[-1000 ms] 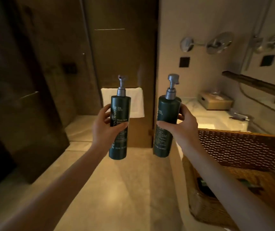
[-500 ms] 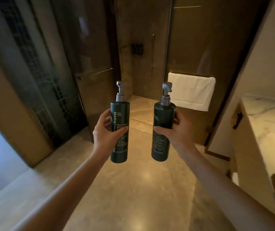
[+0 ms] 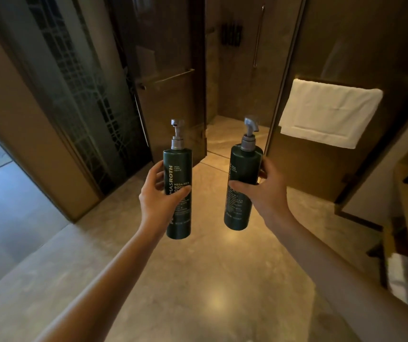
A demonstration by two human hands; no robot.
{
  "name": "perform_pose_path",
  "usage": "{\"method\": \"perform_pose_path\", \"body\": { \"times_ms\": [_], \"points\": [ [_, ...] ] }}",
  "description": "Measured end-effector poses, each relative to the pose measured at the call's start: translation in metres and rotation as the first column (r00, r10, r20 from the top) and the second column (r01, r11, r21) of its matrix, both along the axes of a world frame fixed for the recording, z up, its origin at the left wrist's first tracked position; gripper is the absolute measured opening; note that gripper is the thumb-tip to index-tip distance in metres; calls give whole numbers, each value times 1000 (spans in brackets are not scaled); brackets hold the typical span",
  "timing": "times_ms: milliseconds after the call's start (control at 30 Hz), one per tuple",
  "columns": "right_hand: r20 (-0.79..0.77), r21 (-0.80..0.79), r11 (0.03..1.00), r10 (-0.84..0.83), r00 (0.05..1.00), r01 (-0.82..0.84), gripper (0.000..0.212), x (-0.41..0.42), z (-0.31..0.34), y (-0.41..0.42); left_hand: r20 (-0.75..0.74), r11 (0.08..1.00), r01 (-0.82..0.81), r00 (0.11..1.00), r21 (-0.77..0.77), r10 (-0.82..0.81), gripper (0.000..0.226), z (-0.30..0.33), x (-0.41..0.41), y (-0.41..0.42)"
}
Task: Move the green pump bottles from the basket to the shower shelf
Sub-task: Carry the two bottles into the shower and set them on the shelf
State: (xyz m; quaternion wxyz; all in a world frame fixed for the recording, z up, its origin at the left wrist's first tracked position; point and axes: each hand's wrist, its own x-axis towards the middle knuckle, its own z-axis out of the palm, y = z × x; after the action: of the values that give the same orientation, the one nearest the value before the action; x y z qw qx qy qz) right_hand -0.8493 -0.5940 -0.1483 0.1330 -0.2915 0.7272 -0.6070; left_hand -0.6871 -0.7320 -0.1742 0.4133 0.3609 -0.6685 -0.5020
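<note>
I hold two dark green pump bottles with grey pumps upright in front of me, above the stone floor. My left hand (image 3: 157, 196) grips the left green pump bottle (image 3: 178, 169) around its middle; white lettering shows on its side. My right hand (image 3: 263, 193) grips the right green pump bottle (image 3: 243, 166) the same way. Straight ahead lies the open shower entrance (image 3: 232, 95), with dark items on a wall shelf (image 3: 231, 34) deep inside. The basket is out of view.
A dark glass shower door (image 3: 163, 70) with a bar handle stands open on the left. On the glass panel to the right hangs a white towel (image 3: 326, 114). A patterned panel (image 3: 74, 82) fills the left wall. The vanity edge (image 3: 405, 218) is at far right.
The view has swung left, away from the basket and sink, and closer to the shower entrance. Both hands keep the same hold on the bottles.
</note>
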Motion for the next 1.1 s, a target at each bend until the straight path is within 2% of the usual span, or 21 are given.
{"method": "perform_pose_path", "body": {
  "times_ms": [200,367,500,767,900,1100],
  "points": [
    [29,18,1000,-24,999,24,69,-61,-24,-71,0,999,-27,1000,34,27,71,-20,-59,-66],
    [28,-26,997,-76,997,76,65,-136,-25,-137,39,1000,-20,999,-1,20,73,-13,-140,-137],
    [7,-35,999,-40,999,40,64,-202,-10,-194,49,999,7,999,-42,-5,73,0,-203,-189],
    [-8,-2,1000,-17,1000,17,71,-296,-21,-309,10,1000,-17,1000,13,17,76,-12,-297,-304],
    [-61,21,999,-42,997,44,72,-342,-31,-374,-1,1000,7,1000,21,-7,78,-21,-347,-382],
    [-149,6,999,-47,988,49,70,-423,-3,-476,-59,993,115,992,-8,-116,75,4,-434,-500]
  ]
}}
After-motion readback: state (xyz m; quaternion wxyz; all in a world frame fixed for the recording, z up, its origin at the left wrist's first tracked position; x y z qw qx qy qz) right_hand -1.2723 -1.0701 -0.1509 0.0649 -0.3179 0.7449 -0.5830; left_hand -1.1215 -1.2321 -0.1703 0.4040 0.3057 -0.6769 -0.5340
